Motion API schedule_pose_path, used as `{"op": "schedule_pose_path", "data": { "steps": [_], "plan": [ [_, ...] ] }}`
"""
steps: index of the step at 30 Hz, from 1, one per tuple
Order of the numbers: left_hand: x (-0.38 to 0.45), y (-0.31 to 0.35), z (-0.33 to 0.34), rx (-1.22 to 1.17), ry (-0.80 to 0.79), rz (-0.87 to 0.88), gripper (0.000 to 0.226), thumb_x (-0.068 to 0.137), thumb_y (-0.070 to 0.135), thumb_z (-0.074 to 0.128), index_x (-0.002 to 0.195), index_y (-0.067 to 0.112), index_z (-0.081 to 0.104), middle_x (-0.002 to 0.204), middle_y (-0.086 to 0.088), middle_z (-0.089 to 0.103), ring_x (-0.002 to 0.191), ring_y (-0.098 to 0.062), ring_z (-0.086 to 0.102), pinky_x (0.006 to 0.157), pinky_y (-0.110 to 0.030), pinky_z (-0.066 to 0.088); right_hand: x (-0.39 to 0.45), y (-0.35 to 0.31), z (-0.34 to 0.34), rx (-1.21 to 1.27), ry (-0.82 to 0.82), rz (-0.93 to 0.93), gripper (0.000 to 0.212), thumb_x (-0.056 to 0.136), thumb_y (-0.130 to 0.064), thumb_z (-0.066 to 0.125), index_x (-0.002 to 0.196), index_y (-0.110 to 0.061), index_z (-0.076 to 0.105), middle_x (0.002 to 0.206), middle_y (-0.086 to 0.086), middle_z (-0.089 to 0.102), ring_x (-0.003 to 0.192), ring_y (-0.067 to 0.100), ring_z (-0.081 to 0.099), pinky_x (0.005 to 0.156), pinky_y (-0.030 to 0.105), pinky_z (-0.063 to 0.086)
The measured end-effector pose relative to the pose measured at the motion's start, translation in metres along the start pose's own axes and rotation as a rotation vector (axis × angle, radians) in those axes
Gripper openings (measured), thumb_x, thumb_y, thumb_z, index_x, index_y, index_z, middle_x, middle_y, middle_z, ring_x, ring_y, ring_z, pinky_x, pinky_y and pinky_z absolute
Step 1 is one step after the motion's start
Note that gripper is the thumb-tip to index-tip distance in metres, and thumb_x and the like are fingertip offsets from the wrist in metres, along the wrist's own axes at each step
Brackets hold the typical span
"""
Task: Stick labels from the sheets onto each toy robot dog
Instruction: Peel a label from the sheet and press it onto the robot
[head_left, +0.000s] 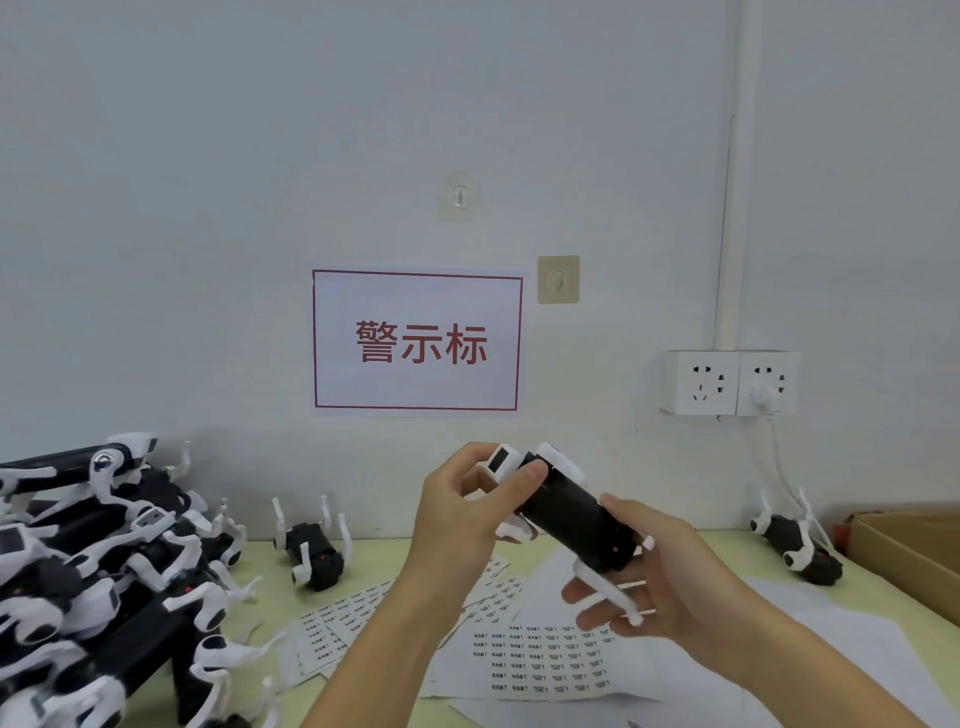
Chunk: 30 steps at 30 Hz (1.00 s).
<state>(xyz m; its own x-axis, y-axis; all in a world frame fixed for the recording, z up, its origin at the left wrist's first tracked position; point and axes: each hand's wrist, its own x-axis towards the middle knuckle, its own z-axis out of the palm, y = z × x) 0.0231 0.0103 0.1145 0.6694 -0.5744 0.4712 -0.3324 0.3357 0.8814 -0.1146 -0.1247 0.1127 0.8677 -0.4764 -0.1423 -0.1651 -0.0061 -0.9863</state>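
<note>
I hold one black-and-white toy robot dog (569, 519) up in the air above the table, belly side toward me. My left hand (462, 514) grips its head end, thumb pressed on the black body. My right hand (660, 577) cups the rear end, fingers curled round the body and white legs. Below my hands lie several white label sheets (540, 660) with rows of small printed labels. Another dog (314, 553) lies upside down on the table to the left, and one more (797, 545) lies at the right.
A big pile of toy dogs (98, 587) fills the left side of the table. A cardboard box (914, 551) stands at the right edge. Wall sockets (727, 382) with a plugged cable and a red-framed sign (415, 340) are on the wall behind.
</note>
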Motion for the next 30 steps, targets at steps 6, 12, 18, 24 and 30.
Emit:
{"op": "schedule_pose_path", "data": {
  "steps": [6,12,18,24,30],
  "plan": [
    [-0.001,0.003,-0.002,-0.038,-0.007,-0.023,0.032,0.069,0.054,0.077,0.089,0.03,0.072,0.092,-0.022,0.069,0.068,-0.025,0.071,0.065,-0.031,0.058,-0.002,0.0,-0.002,0.045,-0.069,0.028,0.055,0.095,-0.053,0.047,0.103,-0.003,0.067,0.103,0.033,0.069,0.072,0.035,0.067,0.068,0.034,0.047],
    [0.001,0.003,-0.008,-0.095,-0.126,-0.066,0.035,0.073,0.042,0.08,0.106,0.037,0.074,0.105,-0.008,0.073,0.096,-0.024,0.071,0.08,-0.034,0.056,0.002,0.0,0.001,0.173,0.108,-0.196,0.034,0.096,-0.036,0.055,0.116,-0.009,0.063,0.089,0.018,0.071,0.06,0.028,0.06,0.061,0.034,0.048],
    [0.006,0.001,-0.016,-0.064,-0.028,-0.114,0.045,0.072,0.027,0.083,0.115,0.032,0.072,0.099,-0.007,0.074,0.087,-0.02,0.071,0.077,-0.032,0.055,-0.004,0.003,0.004,-0.01,0.32,-0.577,0.017,0.091,-0.022,0.067,0.098,-0.038,0.064,0.103,-0.006,0.07,0.091,0.022,0.069,0.083,0.035,0.053],
    [0.007,0.0,-0.011,-0.333,-0.106,-0.19,0.039,0.079,0.017,0.066,0.114,0.004,0.071,0.091,-0.01,0.072,0.077,-0.024,0.069,0.075,-0.031,0.058,-0.003,0.01,0.007,-0.35,0.454,-0.981,0.036,0.088,-0.023,0.07,0.114,-0.04,0.052,0.113,-0.015,0.061,0.103,0.009,0.059,0.087,0.015,0.043],
    [0.005,-0.001,-0.008,-0.261,-0.035,-0.148,0.023,0.098,0.017,0.061,0.116,0.006,0.07,0.107,-0.018,0.075,0.099,-0.035,0.072,0.081,-0.031,0.059,0.002,0.011,0.0,-0.578,0.472,-1.146,0.05,0.079,-0.015,0.076,0.117,-0.038,0.052,0.13,-0.016,0.049,0.12,0.007,0.052,0.097,0.006,0.035]
  ]
}}
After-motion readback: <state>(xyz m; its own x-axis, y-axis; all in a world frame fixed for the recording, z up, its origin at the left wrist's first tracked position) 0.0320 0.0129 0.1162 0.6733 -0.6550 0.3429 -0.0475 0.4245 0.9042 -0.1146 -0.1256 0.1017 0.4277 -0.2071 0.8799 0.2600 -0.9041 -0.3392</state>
